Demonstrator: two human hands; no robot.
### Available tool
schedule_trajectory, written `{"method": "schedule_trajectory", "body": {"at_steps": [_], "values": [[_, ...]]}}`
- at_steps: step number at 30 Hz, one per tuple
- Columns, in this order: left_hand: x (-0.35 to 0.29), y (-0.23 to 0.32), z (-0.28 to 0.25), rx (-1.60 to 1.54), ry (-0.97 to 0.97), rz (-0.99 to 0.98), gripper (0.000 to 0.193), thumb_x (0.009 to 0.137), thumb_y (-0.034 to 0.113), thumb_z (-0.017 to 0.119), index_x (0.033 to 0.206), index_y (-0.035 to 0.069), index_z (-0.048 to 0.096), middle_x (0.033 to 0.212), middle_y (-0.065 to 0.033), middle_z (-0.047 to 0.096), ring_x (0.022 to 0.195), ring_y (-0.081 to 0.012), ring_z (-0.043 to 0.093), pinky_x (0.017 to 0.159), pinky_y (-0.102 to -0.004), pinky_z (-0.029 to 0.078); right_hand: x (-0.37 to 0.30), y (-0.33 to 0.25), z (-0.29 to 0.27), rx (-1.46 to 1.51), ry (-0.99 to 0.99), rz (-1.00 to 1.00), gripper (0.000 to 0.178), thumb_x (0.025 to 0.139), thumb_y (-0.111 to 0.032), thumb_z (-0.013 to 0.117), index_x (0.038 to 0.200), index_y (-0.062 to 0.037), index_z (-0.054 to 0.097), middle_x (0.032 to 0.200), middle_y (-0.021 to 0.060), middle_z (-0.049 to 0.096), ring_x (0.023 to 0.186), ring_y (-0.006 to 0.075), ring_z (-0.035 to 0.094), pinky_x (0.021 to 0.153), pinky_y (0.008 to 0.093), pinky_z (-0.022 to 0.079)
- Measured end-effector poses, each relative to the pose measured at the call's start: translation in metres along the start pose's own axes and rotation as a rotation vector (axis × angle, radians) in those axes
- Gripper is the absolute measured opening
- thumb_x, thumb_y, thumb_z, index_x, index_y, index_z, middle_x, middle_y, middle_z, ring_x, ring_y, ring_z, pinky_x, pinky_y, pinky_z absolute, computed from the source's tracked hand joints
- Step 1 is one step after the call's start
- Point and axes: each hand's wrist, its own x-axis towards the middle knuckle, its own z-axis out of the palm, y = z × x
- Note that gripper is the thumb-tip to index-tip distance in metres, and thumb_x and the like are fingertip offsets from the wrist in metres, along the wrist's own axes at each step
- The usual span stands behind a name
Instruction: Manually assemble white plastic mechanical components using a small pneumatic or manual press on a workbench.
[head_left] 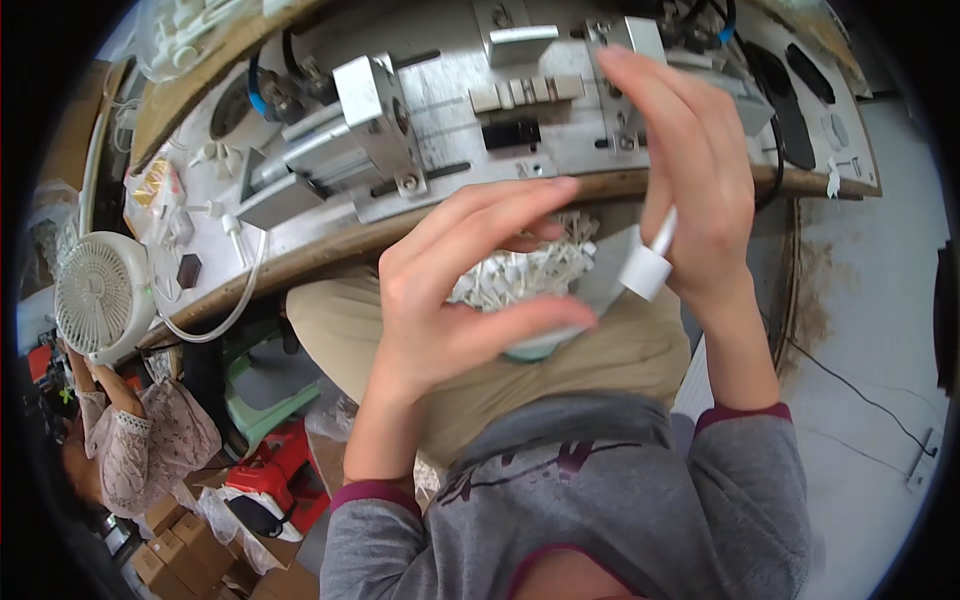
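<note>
My left hand [450, 280] hovers over a bowl in my lap, its thumb and fingers spread, with nothing visible between them. In the bowl lies a heap of small white plastic pieces [525, 272], partly covered by that hand. My right hand [705, 175] is raised at the bowl's right, fingers stretched toward the bench. Against its palm side sits a white plastic piece [646, 272] with a blocky head and thin stem; the exact grip on it is hidden. Beyond both hands, a slotted metal block [527, 93] stands in a bench fixture.
Metal clamp blocks [372, 110] flank the fixture. The bench's wooden edge [330, 235] runs before my lap. At left are a white fan [103, 295], a looped white cable [240, 300] and loose white parts. Another person [150, 430] sits at far left near cardboard boxes [185, 560].
</note>
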Motion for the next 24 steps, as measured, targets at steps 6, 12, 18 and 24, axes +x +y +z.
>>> {"method": "schedule_trajectory", "body": {"at_steps": [6, 12, 18, 24], "values": [[0.005, 0.022, 0.001, 0.12, -0.027, 0.128, 0.039, 0.067, -0.007, 0.081, 0.104, -0.009, 0.071, 0.106, -0.0209, 0.069, 0.082, -0.022, 0.07, 0.07, -0.0281, 0.06, 0.018, 0.008, 0.037, -0.088, 0.221, -0.199, 0.031, 0.083, 0.002, 0.065, 0.114, -0.0011, 0.066, 0.109, 0.0148, 0.068, 0.088, 0.0257, 0.065, 0.071, 0.0328, 0.052], [-0.004, 0.02, -0.005, 0.229, 0.127, 0.037, 0.035, 0.077, -0.015, 0.071, 0.111, -0.01, 0.065, 0.108, -0.0166, 0.067, 0.089, -0.0185, 0.069, 0.077, -0.0285, 0.061, -0.031, -0.028, 0.006, 0.184, 0.075, 0.068, 0.029, 0.076, 0.004, 0.073, 0.103, -0.0043, 0.067, 0.1, 0.0101, 0.068, 0.083, 0.0252, 0.062, 0.067, 0.0331, 0.049], [0.004, -0.006, 0.003, 0.693, 0.098, 0.148, 0.033, 0.076, -0.005, 0.076, 0.107, 0.005, 0.074, 0.116, -0.0081, 0.068, 0.086, -0.0178, 0.069, 0.074, -0.0284, 0.058, -0.159, -0.028, 0.043, 0.189, -0.669, 0.148, 0.018, 0.076, -0.005, 0.066, 0.094, -0.0061, 0.067, 0.091, 0.0075, 0.06, 0.087, 0.0243, 0.062, 0.071, 0.0351, 0.051], [0.013, -0.005, 0.011, 0.923, -0.04, 0.055, 0.022, 0.081, 0.007, 0.075, 0.103, 0.007, 0.073, 0.121, 0.0022, 0.071, 0.077, -0.0219, 0.069, 0.065, -0.0312, 0.054, -0.214, -0.034, 0.092, 0.219, -0.864, 0.081, 0.013, 0.075, -0.007, 0.064, 0.087, -0.0058, 0.067, 0.096, 0.0097, 0.06, 0.094, 0.0246, 0.063, 0.078, 0.0362, 0.053]]}}
